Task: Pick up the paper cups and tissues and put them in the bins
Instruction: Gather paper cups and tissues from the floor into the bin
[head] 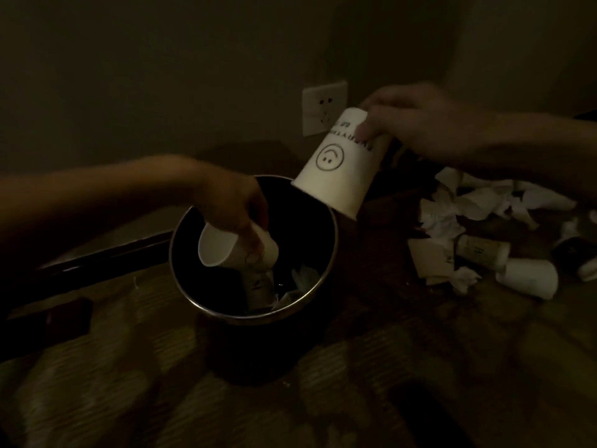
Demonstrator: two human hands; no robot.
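Note:
A round black bin (pixel 319 279) with a metal rim stands on the floor in the dim middle of the view. My left hand (pixel 232 205) reaches into its mouth, gripping a white paper cup (pixel 223 248) that lies on its side, opening towards the left. My right hand (pixel 416 121) holds a second white paper cup (pixel 336 169) upside down by its base, above the bin's far right rim; a smiley face is printed on it. Deep in the bin lie another cup and some tissue (pixel 300 279).
To the right of the bin a heap of crumpled tissues (pixel 478 202) and fallen paper cups (pixel 529 278) covers the patterned carpet. A wall socket (pixel 323 106) is behind. A dark low object (pixel 64 318) lies at the left.

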